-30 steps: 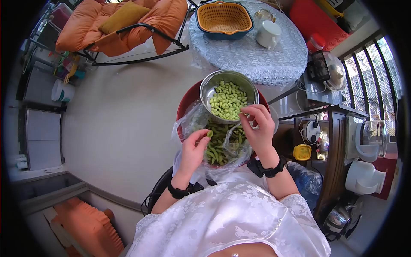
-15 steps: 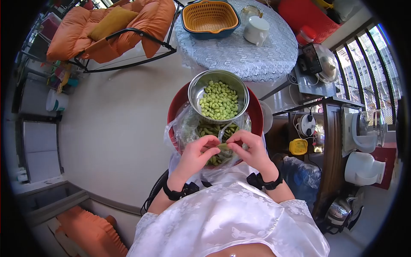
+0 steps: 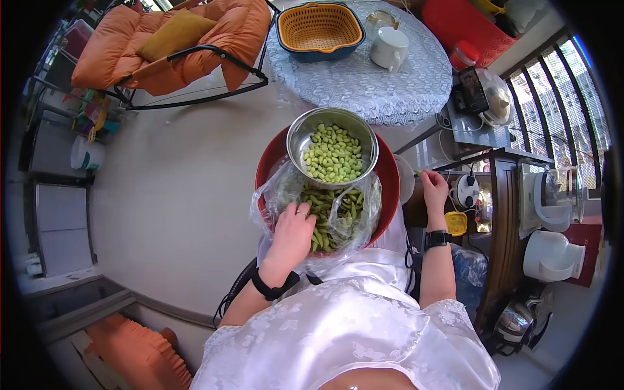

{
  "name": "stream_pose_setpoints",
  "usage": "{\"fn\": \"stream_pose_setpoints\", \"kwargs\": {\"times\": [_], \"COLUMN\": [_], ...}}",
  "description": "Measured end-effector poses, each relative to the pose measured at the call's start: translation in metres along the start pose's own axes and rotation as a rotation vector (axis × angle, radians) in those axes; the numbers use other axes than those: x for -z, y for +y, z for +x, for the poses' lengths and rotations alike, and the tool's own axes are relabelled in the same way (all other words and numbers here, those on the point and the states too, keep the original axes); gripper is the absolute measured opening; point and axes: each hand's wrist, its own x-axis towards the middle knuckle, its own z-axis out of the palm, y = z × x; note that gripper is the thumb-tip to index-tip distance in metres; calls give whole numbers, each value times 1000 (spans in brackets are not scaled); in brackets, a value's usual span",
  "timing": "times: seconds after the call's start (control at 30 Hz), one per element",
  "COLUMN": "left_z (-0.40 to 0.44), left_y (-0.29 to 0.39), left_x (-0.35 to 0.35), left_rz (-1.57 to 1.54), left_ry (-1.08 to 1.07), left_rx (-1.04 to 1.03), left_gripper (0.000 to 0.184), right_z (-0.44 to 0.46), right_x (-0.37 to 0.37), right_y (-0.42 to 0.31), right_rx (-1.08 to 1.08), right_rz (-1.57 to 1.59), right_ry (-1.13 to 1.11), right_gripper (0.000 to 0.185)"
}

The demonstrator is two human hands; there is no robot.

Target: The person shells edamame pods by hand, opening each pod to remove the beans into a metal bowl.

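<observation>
At the far left a white bucket (image 3: 86,153) stands on the floor, and beyond it an orange chair (image 3: 130,39) carries a mustard cushion (image 3: 174,36). Next comes the red basin (image 3: 389,187), in front of the person's lap. In it lies a clear bag (image 3: 276,185), open, with green pods (image 3: 331,231) heaped inside. The left hand (image 3: 294,231) reaches in at the bag's left side, its ringed fingers bent down onto the pods; whether they grip one I cannot tell. Above the pods, at the basin's far side, a steel pot (image 3: 296,138) holds shelled beans (image 3: 333,153). Farther back, on the lace-covered desk (image 3: 364,94), an orange basket (image 3: 318,29) sits inside a blue one, with a white mug (image 3: 389,49) to its right. The right hand (image 3: 434,188) is out past the basin, well apart from the left, near a pale bowl (image 3: 405,179). Its fingers are curled toward the thumb, with a small greenish bit at the tips; I cannot tell how firmly it is held. A yellow tub (image 3: 456,223) is just beyond the wrist. Farther right is a phone (image 3: 473,90), propped upright.
</observation>
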Motion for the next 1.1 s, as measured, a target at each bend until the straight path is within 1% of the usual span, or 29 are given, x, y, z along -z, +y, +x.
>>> {"fn": "stream_pose_setpoints", "kwargs": {"times": [0.03, 0.07, 0.1, 0.17, 0.2, 0.23, 0.3, 0.37, 0.4, 0.43, 0.47, 0.5, 0.57, 0.6, 0.63, 0.67, 0.7, 0.73, 0.77, 0.8, 0.83, 0.9, 0.93, 0.97, 1.0, 1.03, 1.07, 1.1], "left_z": [1, 1, 1, 0, 0, 0, -1, 0, 0, 1, 1, 2, 2, 2, 2, 3, 4, 4, 6, 7, 8, 9, 9, 9, 9, 9, 9, 8], "left_y": [-1, -2, -3, -7, -8, -8, -10, -11, -11, -12, -13, -14, -14, -13, -11, -8, -6, -6, -5, -5, -5, -3, -1, 2, 6, 7, 9, 11], "left_x": [0, -1, -1, -1, -1, 0, 0, -1, -1, -1, 0, 0, 2, 3, 4, 5, 7, 10, 14, 16, 15, 15, 18, 22, 24, 21, 17, 16], "left_rz": [1, -11, -22, -63, -107, -106, -157, -171, -186, -186, -205, -223, -261, -298, -298, -330, -361, -361, -435, -510, -510, -1181, -1180, -1311, -1442, -1442, -1447, -1452], "left_ry": [0, -37, -74, -48, -23, -25, 35, 37, 40, 39, 14, -10, -9, -6, -8, 40, 89, 89, 125, 161, 162, 171, 175, 150, 122, 123, 156, 188], "left_rx": [0, 46, 92, 89, 84, 86, 47, 39, 31, 32, 38, 44, 58, 75, 75, 100, 126, 127, 122, 116, 116, 323, 323, 395, 467, 466, 456, 447], "left_gripper": [23, 21, 19, 17, 14, 14, 16, 15, 15, 15, 11, 7, 8, 9, 9, 11, 14, 14, 14, 15, 15, 15, 15, 15, 15, 15, 15, 15], "right_z": [6, 10, 13, 18, 20, 23, 21, 19, 14, 6, -4, -13, -34, -45, -56, -65, -72, -81, -91, -99, -107, -122, -128, -133, -138, -140, -142, -144], "right_x": [-4, -6, -7, -10, -12, -15, -17, -20, -21, -21, -21, -21, -20, -18, -16, -17, -18, -20, -21, -20, -22, -31, -38, -43, -48, -53, -56, -59], "right_y": [20, 32, 35, 40, 41, 42, 42, 38, 26, 2, -25, -50, -98, -118, -136, -149, -155, -169, -183, -194, -202, -213, -212, -210, -208, -208, -209, -206], "right_rx": [-39, -77, -78, -132, -133, -136, -141, -62, -63, -54, -46, -48, 57, 55, 134, 214, 284, 339, 394, 398, 401, 399, 367, 370, 281, 191, 144, 145], "right_rz": [-26, -52, -50, -97, -96, -64, -33, 19, 18, 119, 220, 220, 424, 423, 417, 411, 374, 338, 302, 232, 162, 157, 165, 167, 204, 240, 273, 273], "right_ry": [5, 9, 9, 8, 7, 17, 25, 8, 7, 3, 0, 1, 11, 12, -10, -33, -50, -107, -164, -285, -405, -571, -629, -630, -696, -760, -756, -755], "right_gripper": [20, 22, 22, 26, 26, 27, 27, 27, 27, 23, 20, 20, 10, 10, 8, 5, 5, 6, 6, 7, 8, 10, 12, 12, 13, 14, 15, 15]}}
